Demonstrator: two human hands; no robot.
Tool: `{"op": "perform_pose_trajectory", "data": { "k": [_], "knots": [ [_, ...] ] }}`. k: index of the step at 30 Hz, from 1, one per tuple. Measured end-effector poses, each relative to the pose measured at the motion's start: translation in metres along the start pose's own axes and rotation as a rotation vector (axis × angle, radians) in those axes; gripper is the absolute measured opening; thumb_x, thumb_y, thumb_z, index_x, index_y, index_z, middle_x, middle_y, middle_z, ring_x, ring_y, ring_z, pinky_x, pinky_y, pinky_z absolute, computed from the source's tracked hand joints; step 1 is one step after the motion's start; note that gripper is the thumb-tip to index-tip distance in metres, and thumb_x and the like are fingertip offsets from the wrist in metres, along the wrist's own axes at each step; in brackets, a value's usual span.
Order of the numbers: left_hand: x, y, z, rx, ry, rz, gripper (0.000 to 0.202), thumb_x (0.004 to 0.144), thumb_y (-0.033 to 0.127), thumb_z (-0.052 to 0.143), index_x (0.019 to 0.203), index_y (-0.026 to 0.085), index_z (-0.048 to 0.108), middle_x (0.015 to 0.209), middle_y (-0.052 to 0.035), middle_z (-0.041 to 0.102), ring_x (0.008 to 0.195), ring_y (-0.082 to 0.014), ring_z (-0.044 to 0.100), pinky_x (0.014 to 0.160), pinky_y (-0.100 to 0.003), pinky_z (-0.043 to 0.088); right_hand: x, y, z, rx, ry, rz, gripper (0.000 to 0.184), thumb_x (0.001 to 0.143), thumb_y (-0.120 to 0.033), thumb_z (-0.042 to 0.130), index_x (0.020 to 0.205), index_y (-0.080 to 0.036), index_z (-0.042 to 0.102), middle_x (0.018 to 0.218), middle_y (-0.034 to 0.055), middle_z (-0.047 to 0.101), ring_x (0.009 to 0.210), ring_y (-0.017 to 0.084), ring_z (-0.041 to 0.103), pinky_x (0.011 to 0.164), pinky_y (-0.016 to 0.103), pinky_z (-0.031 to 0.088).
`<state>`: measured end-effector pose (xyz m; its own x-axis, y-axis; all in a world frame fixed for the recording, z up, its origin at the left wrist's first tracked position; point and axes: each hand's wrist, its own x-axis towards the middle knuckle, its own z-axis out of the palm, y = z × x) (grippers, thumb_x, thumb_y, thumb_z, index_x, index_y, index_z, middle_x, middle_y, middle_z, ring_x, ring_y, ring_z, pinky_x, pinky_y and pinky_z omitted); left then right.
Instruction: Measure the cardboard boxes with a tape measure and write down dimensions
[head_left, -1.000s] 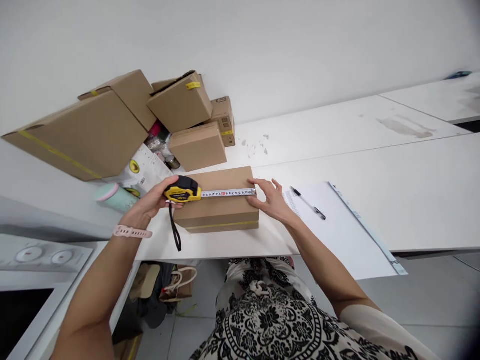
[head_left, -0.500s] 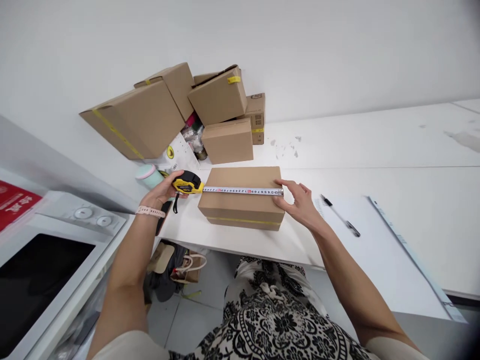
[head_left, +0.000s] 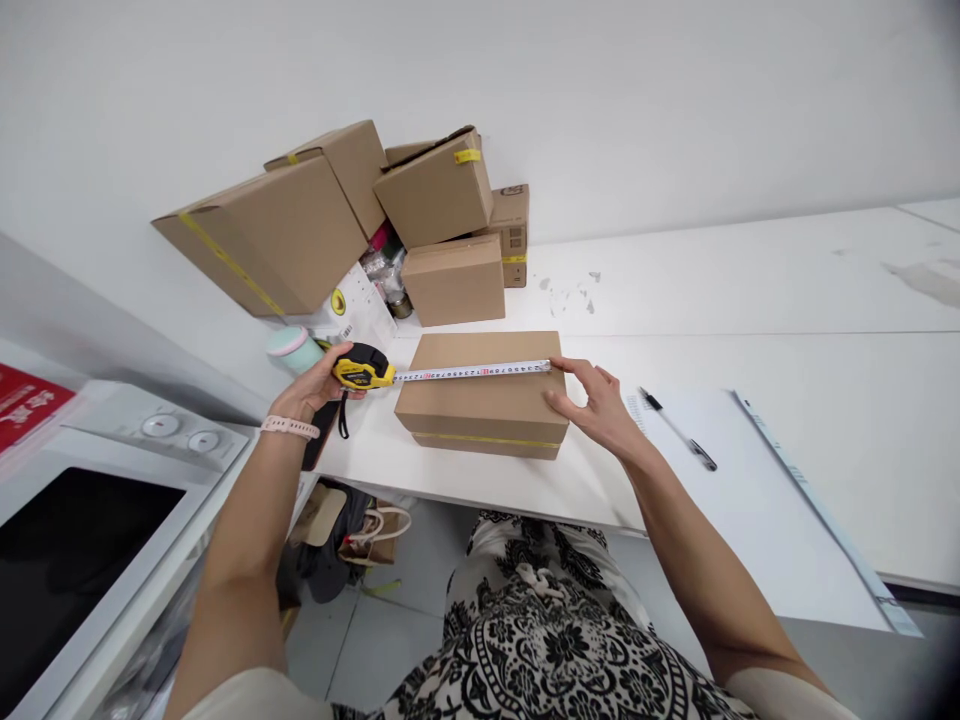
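My left hand [head_left: 321,382] is wrapped around a yellow and black tape measure [head_left: 363,368], held just left of a closed cardboard box [head_left: 480,400]. A black wrist strap dangles from its case. The white metal blade [head_left: 472,371] stretches rightward over the box top, slightly slanted, its end tip short of the box's right edge. At that edge my right hand [head_left: 589,398] grips the box, thumb and index finger apart. The index fingertip is close to the blade's tip; I cannot tell whether they touch. The undersides of the fingers are hidden.
Several cardboard boxes [head_left: 450,190] are stacked against the wall at the back left. A mint cup [head_left: 294,348] stands behind my left hand. To the right lie a black pen [head_left: 679,430] and a large white sheet [head_left: 757,510]. A microwave [head_left: 90,540] is at the left.
The tape measure has shifted left with my left hand. The blade's tip has drawn in from the box's right edge and the blade has tilted slightly. My right hand stays at that edge.
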<state>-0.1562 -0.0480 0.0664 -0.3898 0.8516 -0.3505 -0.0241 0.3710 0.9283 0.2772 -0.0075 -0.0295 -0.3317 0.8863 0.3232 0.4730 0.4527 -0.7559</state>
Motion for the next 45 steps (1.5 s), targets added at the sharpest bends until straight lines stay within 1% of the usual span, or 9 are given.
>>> {"op": "perform_pose_trajectory", "data": {
  "k": [6, 9, 13, 20, 26, 31, 40, 42, 45],
  "knots": [
    [-0.007, -0.002, -0.006, 0.000, 0.016, 0.026, 0.026, 0.084, 0.039, 0.069, 0.084, 0.013, 0.068, 0.068, -0.0083, 0.074, 0.054, -0.0227, 0.069, 0.044, -0.033, 0.059, 0.000, -0.001, 0.002, 0.103, 0.015, 0.029, 0.058, 0.089, -0.053, 0.060, 0.143, -0.032, 0.048, 0.148, 0.0082, 0.059, 0.139, 0.032, 0.051, 0.121, 0.061, 0.019],
    [-0.008, -0.003, 0.000, 0.008, 0.009, 0.042, 0.024, 0.084, 0.036, 0.067, 0.087, 0.013, 0.068, 0.068, -0.0078, 0.074, 0.055, -0.0225, 0.069, 0.046, -0.035, 0.060, 0.001, 0.000, 0.003, 0.166, 0.024, 0.043, 0.065, 0.087, -0.052, 0.064, 0.146, -0.033, 0.045, 0.150, 0.0079, 0.057, 0.139, 0.032, 0.051, 0.121, 0.060, 0.019],
    [-0.005, 0.001, 0.010, 0.025, -0.028, 0.061, 0.026, 0.081, 0.036, 0.069, 0.090, 0.012, 0.069, 0.073, -0.0091, 0.075, 0.058, -0.0234, 0.070, 0.046, -0.035, 0.061, 0.002, 0.001, 0.003, 0.175, 0.030, 0.061, 0.066, 0.084, -0.053, 0.068, 0.144, -0.033, 0.049, 0.148, 0.0072, 0.058, 0.140, 0.033, 0.050, 0.120, 0.059, 0.021],
    [-0.002, 0.012, 0.017, 0.084, -0.057, 0.080, 0.026, 0.078, 0.037, 0.071, 0.089, 0.013, 0.070, 0.074, -0.0078, 0.076, 0.058, -0.0227, 0.070, 0.046, -0.033, 0.060, 0.002, 0.002, 0.002, 0.114, 0.031, 0.042, 0.061, 0.087, -0.055, 0.065, 0.142, -0.033, 0.053, 0.144, 0.0063, 0.061, 0.140, 0.032, 0.049, 0.120, 0.057, 0.025],
    [0.000, 0.012, 0.016, 0.092, -0.048, 0.059, 0.028, 0.078, 0.038, 0.073, 0.087, 0.012, 0.070, 0.074, -0.0095, 0.076, 0.059, -0.0234, 0.071, 0.047, -0.033, 0.060, -0.001, 0.008, 0.003, -0.019, 0.014, -0.043, 0.039, 0.097, -0.053, 0.055, 0.132, -0.040, 0.065, 0.153, 0.0017, 0.055, 0.144, 0.029, 0.048, 0.122, 0.060, 0.019],
    [0.002, 0.009, 0.018, 0.058, -0.045, 0.056, 0.026, 0.079, 0.037, 0.071, 0.085, 0.012, 0.070, 0.074, -0.0098, 0.077, 0.060, -0.0230, 0.071, 0.048, -0.033, 0.060, -0.004, 0.011, 0.004, -0.137, 0.040, -0.104, 0.039, 0.101, -0.051, 0.047, 0.135, -0.041, 0.064, 0.153, 0.0010, 0.056, 0.140, 0.029, 0.052, 0.121, 0.062, 0.017],
    [-0.009, 0.010, 0.022, 0.027, -0.014, 0.050, 0.024, 0.079, 0.035, 0.070, 0.084, 0.012, 0.071, 0.073, -0.0101, 0.076, 0.060, -0.0239, 0.071, 0.048, -0.035, 0.061, -0.005, 0.011, 0.007, -0.068, 0.039, -0.084, 0.038, 0.101, -0.050, 0.049, 0.135, -0.040, 0.064, 0.155, 0.0010, 0.054, 0.142, 0.029, 0.051, 0.121, 0.064, 0.018],
    [-0.019, 0.010, 0.021, 0.022, -0.013, 0.064, 0.024, 0.077, 0.035, 0.072, 0.084, 0.013, 0.072, 0.074, -0.0088, 0.076, 0.061, -0.0239, 0.071, 0.050, -0.036, 0.062, -0.004, 0.013, 0.008, -0.028, 0.102, -0.077, 0.036, 0.100, -0.050, 0.053, 0.129, -0.038, 0.068, 0.151, 0.0024, 0.058, 0.138, 0.031, 0.054, 0.120, 0.064, 0.022],
    [-0.048, 0.008, 0.020, 0.004, 0.009, 0.108, 0.024, 0.070, 0.035, 0.077, 0.082, 0.014, 0.074, 0.074, -0.0070, 0.076, 0.061, -0.0232, 0.070, 0.053, -0.035, 0.063, 0.003, 0.017, 0.008, 0.126, 0.281, -0.053, 0.031, 0.096, -0.050, 0.059, 0.113, -0.032, 0.077, 0.129, 0.0071, 0.073, 0.122, 0.030, 0.065, 0.110, 0.057, 0.041]
  ]
}}
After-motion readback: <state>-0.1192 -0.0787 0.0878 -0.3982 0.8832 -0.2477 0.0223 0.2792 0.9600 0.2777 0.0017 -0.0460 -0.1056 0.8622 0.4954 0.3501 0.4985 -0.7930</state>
